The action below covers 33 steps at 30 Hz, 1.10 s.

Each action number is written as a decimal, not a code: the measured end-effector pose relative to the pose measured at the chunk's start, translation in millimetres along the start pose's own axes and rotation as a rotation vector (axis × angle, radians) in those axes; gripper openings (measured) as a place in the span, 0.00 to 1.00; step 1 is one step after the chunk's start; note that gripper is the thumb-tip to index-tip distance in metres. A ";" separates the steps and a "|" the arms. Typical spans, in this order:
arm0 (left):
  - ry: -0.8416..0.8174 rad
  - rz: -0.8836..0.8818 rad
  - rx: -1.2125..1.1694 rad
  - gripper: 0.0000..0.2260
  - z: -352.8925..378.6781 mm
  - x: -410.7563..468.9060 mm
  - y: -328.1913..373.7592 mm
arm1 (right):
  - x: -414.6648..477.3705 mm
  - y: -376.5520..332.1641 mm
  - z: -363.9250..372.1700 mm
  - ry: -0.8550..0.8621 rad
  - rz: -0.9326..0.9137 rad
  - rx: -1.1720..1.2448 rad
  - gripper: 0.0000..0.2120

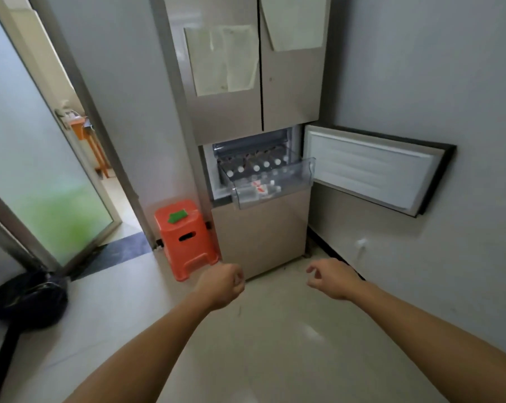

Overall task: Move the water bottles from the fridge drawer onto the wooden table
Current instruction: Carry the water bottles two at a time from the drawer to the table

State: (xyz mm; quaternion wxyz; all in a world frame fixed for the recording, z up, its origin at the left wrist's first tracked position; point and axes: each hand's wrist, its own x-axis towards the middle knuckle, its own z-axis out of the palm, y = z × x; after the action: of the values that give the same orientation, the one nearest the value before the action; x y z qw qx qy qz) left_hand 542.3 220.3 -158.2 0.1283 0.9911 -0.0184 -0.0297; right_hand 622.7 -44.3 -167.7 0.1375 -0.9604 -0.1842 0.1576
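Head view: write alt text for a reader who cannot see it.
A person's empty left hand and right hand stretch toward a fridge whose lower door hangs open, its clear drawer pulled out with water bottles inside. An orange stool stands beside the fridge.

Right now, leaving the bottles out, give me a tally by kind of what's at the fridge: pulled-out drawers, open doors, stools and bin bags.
Clear drawers pulled out: 2 (upper, lower)
Open fridge door: 1
Orange stool: 1
Black bin bag: 1
Total: 5
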 end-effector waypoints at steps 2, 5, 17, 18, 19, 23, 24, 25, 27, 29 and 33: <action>-0.003 0.005 0.015 0.07 -4.9 45.6 0.3 | 40.7 14.1 -14.0 -0.009 0.014 0.023 0.17; 0.006 -0.006 0.015 0.08 -12.6 105.6 -3.9 | 102.1 28.0 -37.3 -0.010 0.012 0.038 0.17; 0.041 -0.067 -0.043 0.06 -27.3 286.8 -97.1 | 339.0 9.2 -97.2 0.023 -0.106 0.078 0.19; 0.049 -0.057 -0.047 0.06 -29.7 308.2 -106.1 | 361.9 7.1 -102.5 0.031 -0.109 0.077 0.19; 0.058 -0.048 -0.054 0.06 -32.9 330.2 -114.4 | 384.6 4.9 -108.5 0.043 -0.107 0.080 0.18; 0.090 -0.035 -0.058 0.05 -40.7 411.4 -139.2 | 464.2 -1.8 -137.4 0.082 -0.074 0.091 0.16; 0.084 -0.027 -0.057 0.06 -40.3 428.4 -143.2 | 480.6 -2.3 -143.5 0.087 -0.058 0.097 0.15; 0.077 -0.020 -0.055 0.07 -39.2 443.2 -145.8 | 494.9 -2.7 -148.9 0.087 -0.046 0.102 0.15; 0.068 -0.016 -0.050 0.08 -35.0 469.2 -150.8 | 521.9 -1.2 -157.0 0.076 -0.021 0.109 0.15; 0.066 -0.035 -0.063 0.09 -26.8 489.8 -156.5 | 549.0 3.0 -161.0 0.055 -0.020 0.069 0.14; 0.119 -0.103 -0.079 0.09 -5.2 518.0 -165.6 | 611.3 15.6 -157.3 -0.023 -0.037 0.002 0.13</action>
State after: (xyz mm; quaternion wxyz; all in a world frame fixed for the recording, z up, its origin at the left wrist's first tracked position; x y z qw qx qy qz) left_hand 1064.1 358.8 -223.5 0.1662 0.9850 0.0413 0.0218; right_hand 1222.6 152.1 -183.3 0.1393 -0.9548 -0.2033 0.1664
